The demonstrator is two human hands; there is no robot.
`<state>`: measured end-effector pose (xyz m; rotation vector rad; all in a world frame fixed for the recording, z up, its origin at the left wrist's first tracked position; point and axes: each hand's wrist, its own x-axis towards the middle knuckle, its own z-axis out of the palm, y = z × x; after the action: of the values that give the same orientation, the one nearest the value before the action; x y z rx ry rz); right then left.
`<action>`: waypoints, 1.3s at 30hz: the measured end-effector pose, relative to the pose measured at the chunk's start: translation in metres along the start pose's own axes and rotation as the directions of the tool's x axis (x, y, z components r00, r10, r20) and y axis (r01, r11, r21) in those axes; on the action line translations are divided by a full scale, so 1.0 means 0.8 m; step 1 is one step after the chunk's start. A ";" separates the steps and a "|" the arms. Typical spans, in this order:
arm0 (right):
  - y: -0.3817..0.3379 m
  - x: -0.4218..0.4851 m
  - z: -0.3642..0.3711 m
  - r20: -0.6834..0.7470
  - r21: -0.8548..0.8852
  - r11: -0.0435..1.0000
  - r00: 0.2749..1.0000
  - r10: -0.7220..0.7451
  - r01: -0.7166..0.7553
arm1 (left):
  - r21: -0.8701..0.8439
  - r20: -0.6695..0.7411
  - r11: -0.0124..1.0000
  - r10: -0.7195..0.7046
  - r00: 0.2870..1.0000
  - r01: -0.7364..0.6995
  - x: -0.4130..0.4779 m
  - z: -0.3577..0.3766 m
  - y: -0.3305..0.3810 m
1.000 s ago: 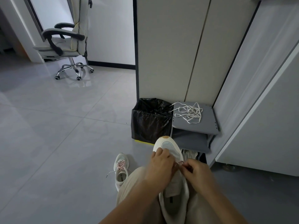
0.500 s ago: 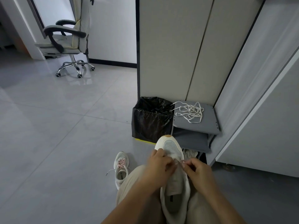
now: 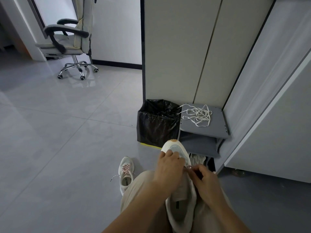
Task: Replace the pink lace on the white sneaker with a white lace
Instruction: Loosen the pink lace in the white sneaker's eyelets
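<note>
Still little changed — your left grip (image 3: 168, 167) clasps the white sneaker (image 3: 178, 148), right grip (image 3: 207, 180) pinches the pink lace (image 3: 188, 167); unlacing continues — white lace (image 3: 198, 115) waits untouched.

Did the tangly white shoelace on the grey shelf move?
No. The tangled white shoelace lies in the same spot on the grey shelf top, beside the black bin.

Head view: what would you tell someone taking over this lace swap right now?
Left hand grips the white sneaker near its toe, steadying it on the lap. Right hand pinches the pink lace at the eyelets.
White lace lies tangled on the grey shelf unit, untouched.
Done: upper eyelets look unlaced; the rest is hidden by the hands.
Left: pull the pink lace out, fetch and thread the white one.
</note>
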<state>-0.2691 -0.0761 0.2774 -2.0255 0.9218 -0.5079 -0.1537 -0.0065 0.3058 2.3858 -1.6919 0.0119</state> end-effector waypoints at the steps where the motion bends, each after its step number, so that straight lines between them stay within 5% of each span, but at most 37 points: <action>1: 0.001 0.001 -0.002 -0.009 0.002 1.000 1.000 0.007 -0.007 | -0.058 0.015 0.998 0.020 1.000 -0.019 0.001 0.002 -0.002; 3: 0.005 0.003 -0.004 -0.042 -0.004 1.000 0.999 0.009 -0.009 | -0.421 -0.057 0.905 0.038 0.998 -0.059 -0.012 0.002 -0.012; 5: 0.007 0.004 -0.003 -0.056 -0.023 1.000 0.998 0.009 -0.010 | -0.770 -0.102 0.638 -0.121 0.987 -0.002 -0.043 -0.009 -0.035; 7: 0.008 0.005 -0.001 -0.047 -0.019 1.000 0.999 -0.008 0.007 | -0.923 0.007 0.364 -0.312 0.950 0.127 -0.071 -0.014 -0.066; 8: 0.009 0.004 0.001 -0.034 -0.018 1.000 0.999 -0.016 0.015 | -0.930 0.075 0.308 -0.375 0.924 0.201 -0.079 -0.012 -0.082; 10: 0.008 0.001 0.003 -0.030 -0.023 0.999 0.999 -0.033 0.032 | -0.855 0.132 0.371 -0.521 0.843 0.363 -0.083 -0.003 -0.106; 12: 0.006 0.001 0.004 -0.054 -0.013 0.999 0.998 -0.044 0.043 | -0.752 -0.015 0.526 -0.616 0.787 0.398 -0.069 -0.004 -0.104; 14: 0.003 0.000 0.005 -0.049 -0.014 0.999 0.998 -0.035 0.035 | -0.598 -0.269 0.769 -0.458 0.847 0.226 -0.049 -0.012 -0.077; 16: 0.002 0.000 0.005 -0.023 -0.004 1.000 1.000 -0.009 0.009 | -0.284 -0.278 0.956 -0.153 0.948 0.071 -0.033 -0.016 -0.034; 19: 0.004 -0.001 0.002 0.001 0.001 1.000 1.000 0.002 -0.002 | 0.120 -0.111 0.988 0.113 0.987 -0.099 -0.016 0.003 0.005; 22: 0.007 -0.002 0.000 -0.017 0.004 1.000 1.000 0.008 -0.008 | 0.152 -0.055 0.982 0.125 0.991 -0.115 -0.004 0.002 0.008; 24: 0.008 -0.002 -0.001 -0.043 0.010 1.000 0.999 0.015 -0.015 | -0.067 -0.072 0.992 0.103 0.992 -0.108 -0.008 0.003 -0.002; 26: 0.008 -0.001 -0.002 -0.066 0.009 1.000 0.998 0.019 -0.019 | -0.516 -0.063 0.854 0.049 0.997 -0.074 -0.029 -0.010 -0.017; 28: 0.009 -0.001 0.000 -0.070 -0.020 1.000 0.998 0.007 -0.009 | -0.846 -0.088 0.534 -0.131 0.987 -0.005 -0.060 -0.026 -0.053; 30: 0.011 0.000 0.004 -0.063 -0.038 0.999 0.998 -0.015 0.013 | -0.968 -0.022 0.235 -0.415 0.909 0.084 -0.083 -0.028 -0.095; 31: 0.010 0.000 0.006 -0.057 -0.037 0.999 0.998 -0.022 0.020 | -0.973 0.043 0.172 -0.528 0.848 0.156 -0.090 -0.020 -0.116; 33: 0.006 -0.001 0.008 -0.051 -0.032 0.999 0.998 -0.031 0.030 | -0.908 0.165 0.201 -0.633 0.756 0.367 -0.094 0.001 -0.140; 35: 0.005 -0.001 0.007 -0.057 -0.029 0.999 0.998 -0.036 0.034 | -0.786 0.212 0.366 -0.597 0.773 0.498 -0.085 0.019 -0.133; 37: 0.005 -0.002 0.007 -0.055 -0.035 0.999 0.998 -0.041 0.040 | -0.613 0.001 0.663 -0.543 0.840 0.429 -0.067 0.020 -0.104; 39: 0.007 -0.002 0.008 -0.045 -0.051 0.998 0.998 -0.039 0.037 | -0.406 -0.308 0.891 -0.345 0.887 0.205 -0.046 0.007 -0.063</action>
<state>-0.2688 -0.0736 0.2694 -2.0875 0.9333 -0.5600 -0.1196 0.0426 0.2867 2.1520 -1.0605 0.0927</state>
